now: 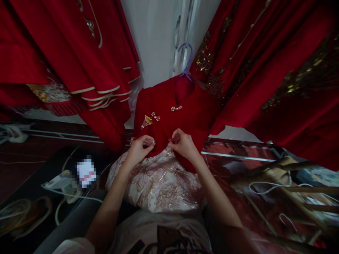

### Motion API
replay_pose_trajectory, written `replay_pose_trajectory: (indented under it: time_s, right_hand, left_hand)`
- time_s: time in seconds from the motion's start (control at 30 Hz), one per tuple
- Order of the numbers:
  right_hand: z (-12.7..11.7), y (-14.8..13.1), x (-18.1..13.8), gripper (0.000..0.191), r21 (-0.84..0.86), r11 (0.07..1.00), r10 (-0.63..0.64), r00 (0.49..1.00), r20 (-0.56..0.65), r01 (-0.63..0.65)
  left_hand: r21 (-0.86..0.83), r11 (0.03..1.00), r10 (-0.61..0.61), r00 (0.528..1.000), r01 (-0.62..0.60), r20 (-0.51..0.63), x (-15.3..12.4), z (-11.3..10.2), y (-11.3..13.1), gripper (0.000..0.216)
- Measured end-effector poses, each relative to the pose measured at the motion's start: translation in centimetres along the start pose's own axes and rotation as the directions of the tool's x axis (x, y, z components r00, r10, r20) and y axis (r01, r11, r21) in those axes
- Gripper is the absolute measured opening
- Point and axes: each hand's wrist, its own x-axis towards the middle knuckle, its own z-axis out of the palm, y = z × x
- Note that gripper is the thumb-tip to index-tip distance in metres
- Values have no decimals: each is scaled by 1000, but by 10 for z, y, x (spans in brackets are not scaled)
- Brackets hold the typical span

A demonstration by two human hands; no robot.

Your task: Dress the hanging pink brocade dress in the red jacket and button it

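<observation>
In the head view a red jacket [196,116] with a stand-up neckline hangs from a blue hanger [187,63] in front of me. A pearl-like flower clasp [176,108] sits below its neckline. A gold fan-shaped ornament with beads [148,120] decorates one side of the chest. My left hand [140,150] pinches the jacket's lower front, thumb against fingers. Across a small gap, my right hand [182,143] pinches the other front edge, where a tiny fastener shows at the fingertips. Beneath both hands lies pale pink patterned cloth [161,180] over my lap.
Red garments with pale trim [87,63] hang at left, and red garments with gold sequins [265,70] at right. A low metal rail [238,156] runs along the wall. On my left is a dark surface [34,176] with cords; on my right, a wooden rack [299,197].
</observation>
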Motion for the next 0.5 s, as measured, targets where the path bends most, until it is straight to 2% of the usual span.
replay_pose_trajectory:
  time_s: [0.1, 0.2, 0.3, 0.4, 0.5]
  right_hand:
    - [0, -13, -4, 20, 237, 972, -29, 990, 140, -5]
    - [13, -18, -6, 21, 371, 928, -67, 984, 166, 1]
    - [33, -11, -4, 22, 363, 932, -31, 994, 107, -10]
    - [48, -3, -1, 21, 296, 955, 7, 1000, 0, -7]
    - [53, -1, -1, 16, 260, 964, -33, 997, -71, 50]
  left_hand:
    - [-106, 994, 5, 999, -10, -47, -4, 1, 9, 14]
    - [-178, 984, -3, 998, -9, -66, -8, 2, 15, 16]
    - [-191, 981, -50, 994, 31, -95, -9, 4, 14, 19]
    - [-220, 973, -96, 990, 71, -103, -9, 5, 10, 20]
    - [-261, 961, -119, 988, 89, -100, -9, 6, 8, 22]
